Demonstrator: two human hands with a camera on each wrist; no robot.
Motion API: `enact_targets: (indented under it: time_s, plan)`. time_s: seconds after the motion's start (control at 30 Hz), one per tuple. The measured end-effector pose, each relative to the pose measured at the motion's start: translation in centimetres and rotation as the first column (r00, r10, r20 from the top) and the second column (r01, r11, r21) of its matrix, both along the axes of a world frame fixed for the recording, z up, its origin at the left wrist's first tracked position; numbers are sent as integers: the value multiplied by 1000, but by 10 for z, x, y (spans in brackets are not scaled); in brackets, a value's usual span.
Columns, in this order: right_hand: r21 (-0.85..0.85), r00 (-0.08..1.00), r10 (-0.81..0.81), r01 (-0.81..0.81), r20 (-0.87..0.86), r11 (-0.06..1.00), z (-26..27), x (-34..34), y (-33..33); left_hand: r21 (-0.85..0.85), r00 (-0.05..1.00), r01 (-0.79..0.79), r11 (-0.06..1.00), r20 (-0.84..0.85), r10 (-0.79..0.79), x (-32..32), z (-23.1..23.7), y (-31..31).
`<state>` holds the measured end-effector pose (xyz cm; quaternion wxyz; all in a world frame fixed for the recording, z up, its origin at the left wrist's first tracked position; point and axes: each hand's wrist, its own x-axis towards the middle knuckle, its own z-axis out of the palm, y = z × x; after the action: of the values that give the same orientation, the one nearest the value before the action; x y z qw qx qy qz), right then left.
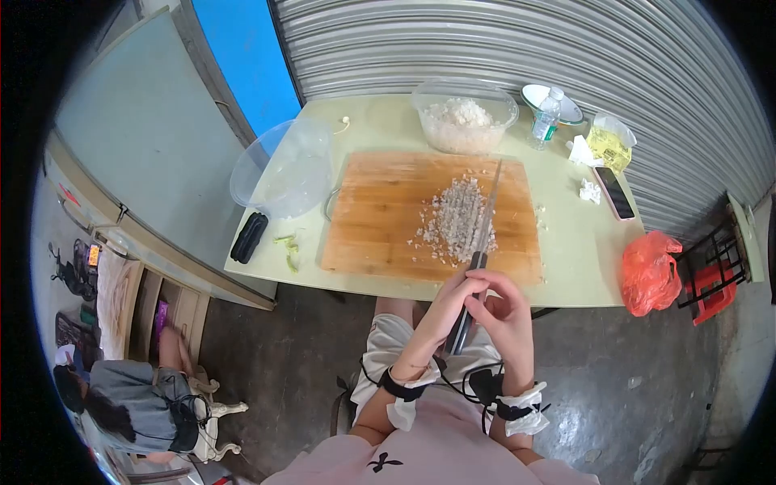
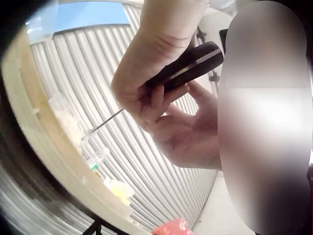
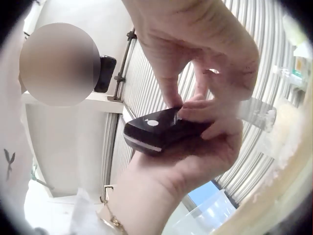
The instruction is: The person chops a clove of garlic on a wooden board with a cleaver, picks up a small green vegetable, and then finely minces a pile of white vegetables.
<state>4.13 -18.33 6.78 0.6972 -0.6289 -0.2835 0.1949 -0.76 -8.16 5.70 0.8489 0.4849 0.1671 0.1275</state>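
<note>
A kitchen knife with a black handle [image 1: 459,333] and a long blade [image 1: 488,208] points away over the board in the head view. My left hand [image 1: 436,318] holds the handle across its palm, as the right wrist view shows. Curled close against it, my right hand [image 1: 509,323] has its thumb on the handle and its fingertips at the left fingers. Beneath the blade, finely chopped pale bits [image 1: 454,217] lie heaped on a wooden cutting board [image 1: 372,214].
Behind the board stands a clear tub [image 1: 432,121] of pale chopped food; an empty clear tub [image 1: 279,182] is at left. A bottle [image 1: 547,117], bowl [image 1: 575,114], phone [image 1: 614,194] and red bag [image 1: 651,273] line the right side. Someone sits at lower left [image 1: 133,396].
</note>
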Motion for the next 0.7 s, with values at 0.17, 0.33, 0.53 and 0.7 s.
enact_targets:
  time_s: [0.17, 0.33, 0.53, 0.7]
  plan:
    - [17, 998, 40, -39, -45, 999, -13, 9, -4, -3, 995, 97, 995, -13, -97, 6, -18, 3]
    - [-33, 996, 49, -47, 73, 998, -3, 5, -9, 111, 999, 8, 994, 47, -13, 3, -15, -5]
    - [4, 998, 34, -34, -48, 999, -13, 9, -2, 2, 999, 28, 1000, 20, -28, 9, -20, -1]
    - [-15, 998, 7, -6, 58, 1000, -5, 4, -4, 9, 999, 14, 1000, 29, -14, 4, -5, -3]
